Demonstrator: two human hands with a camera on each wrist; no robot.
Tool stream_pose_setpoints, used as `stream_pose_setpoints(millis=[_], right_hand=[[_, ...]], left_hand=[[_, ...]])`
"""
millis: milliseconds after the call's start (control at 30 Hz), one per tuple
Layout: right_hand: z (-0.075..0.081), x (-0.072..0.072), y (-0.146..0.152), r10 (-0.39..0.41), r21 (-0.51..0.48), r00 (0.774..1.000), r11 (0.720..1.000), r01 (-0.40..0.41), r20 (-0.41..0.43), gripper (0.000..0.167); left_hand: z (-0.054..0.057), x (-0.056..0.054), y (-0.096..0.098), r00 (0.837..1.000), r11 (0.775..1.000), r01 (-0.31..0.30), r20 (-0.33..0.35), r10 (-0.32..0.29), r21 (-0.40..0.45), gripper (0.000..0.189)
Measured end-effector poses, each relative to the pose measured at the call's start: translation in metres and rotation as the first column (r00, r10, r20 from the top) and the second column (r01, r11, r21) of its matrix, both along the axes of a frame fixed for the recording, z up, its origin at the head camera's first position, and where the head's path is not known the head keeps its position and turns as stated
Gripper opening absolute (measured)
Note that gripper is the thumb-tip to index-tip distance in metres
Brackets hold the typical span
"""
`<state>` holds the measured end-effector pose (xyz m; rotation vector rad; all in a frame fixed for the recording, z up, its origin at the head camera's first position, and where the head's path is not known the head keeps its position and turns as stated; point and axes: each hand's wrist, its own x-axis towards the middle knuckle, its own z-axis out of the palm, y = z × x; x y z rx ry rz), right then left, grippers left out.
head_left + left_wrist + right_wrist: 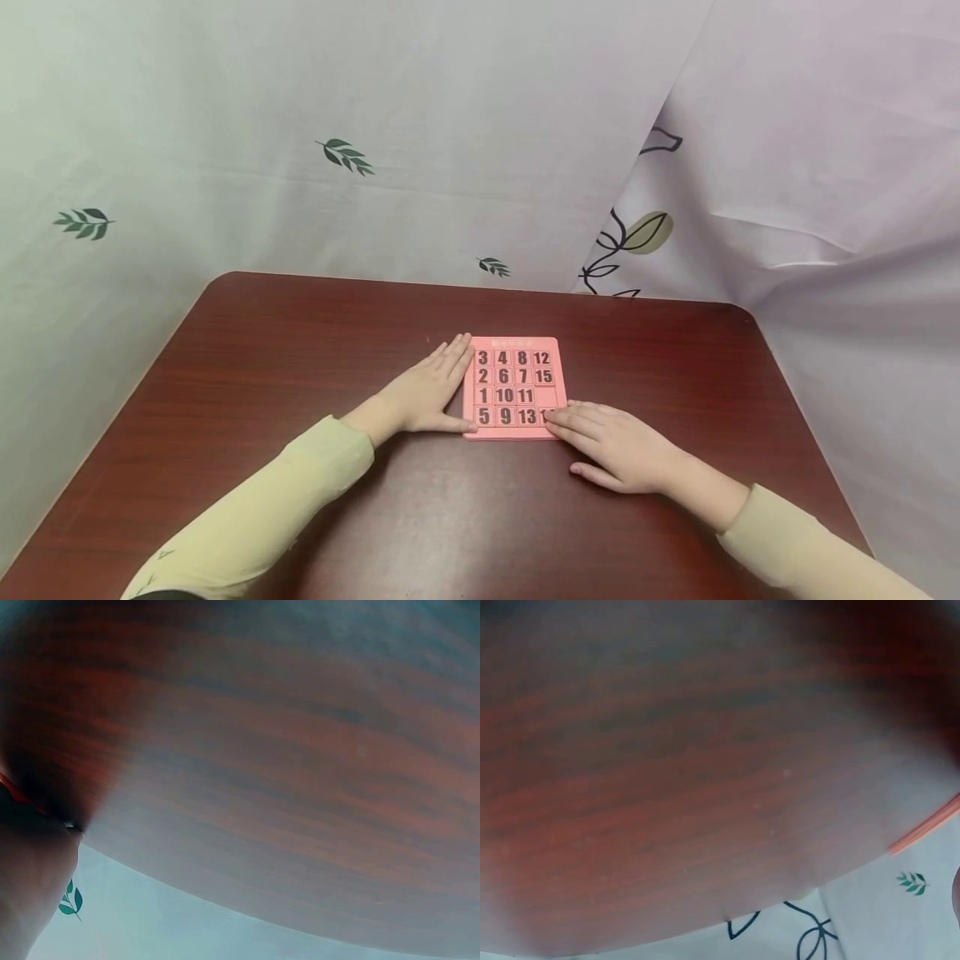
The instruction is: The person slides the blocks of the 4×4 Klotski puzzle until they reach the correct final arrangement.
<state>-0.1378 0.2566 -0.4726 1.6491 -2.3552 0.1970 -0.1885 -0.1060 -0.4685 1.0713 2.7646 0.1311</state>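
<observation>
A pink number sliding puzzle (513, 432) lies flat on the table, with black numbers on its square tiles. Its vacant slot (545, 397) is at the right end of the third row. Along the left side of the frame, my left hand (423, 393) rests with straight fingers, its thumb at the near left corner. My right hand (618, 446) reaches in from the right, extended fingertips touching the bottom-right tile and partly hiding its number. That hand's thumb is held apart, off the puzzle. In the right wrist view, only a pink edge of the puzzle (928, 823) appears.
The dark red-brown wooden table (420, 517) has rounded far corners. Behind it and at both sides hangs a pale curtain (450, 125) with leaf prints, meeting the table's far edge. Mostly tabletop fills both wrist views.
</observation>
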Motion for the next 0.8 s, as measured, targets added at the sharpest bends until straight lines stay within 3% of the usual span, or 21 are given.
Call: stream_pose_setpoints(millis=[100,267,500,600,800], right_hand=[[0.001,-0.006,0.000,-0.008,-0.018,1.000,1.000,0.008,-0.004,0.056],[0.004,-0.023,0.001,-0.091,-0.008,0.996,0.996,0.091,0.013,0.055],[0.010,-0.039,-0.003,-0.214,0.096,0.975,0.974,0.207,0.064,0.059],[0.010,-0.039,-0.003,-0.214,0.107,0.975,0.973,0.206,0.064,0.059],[0.007,-0.028,-0.001,-0.133,0.062,0.991,0.989,0.132,0.019,0.055]], left_hand=[[0.000,0.000,0.000,1.000,1.000,-0.001,0.000,0.001,-0.002,0.127],[-0.002,0.000,0.000,1.000,1.000,0.005,-0.005,-0.005,0.002,0.126],[0.000,0.002,0.001,1.000,1.000,0.006,-0.014,-0.006,0.003,0.126],[0.002,0.002,0.001,1.000,1.000,0.008,-0.020,-0.007,0.007,0.125],[0.002,0.002,0.000,1.000,1.000,0.001,-0.017,-0.001,-0.009,0.126]])
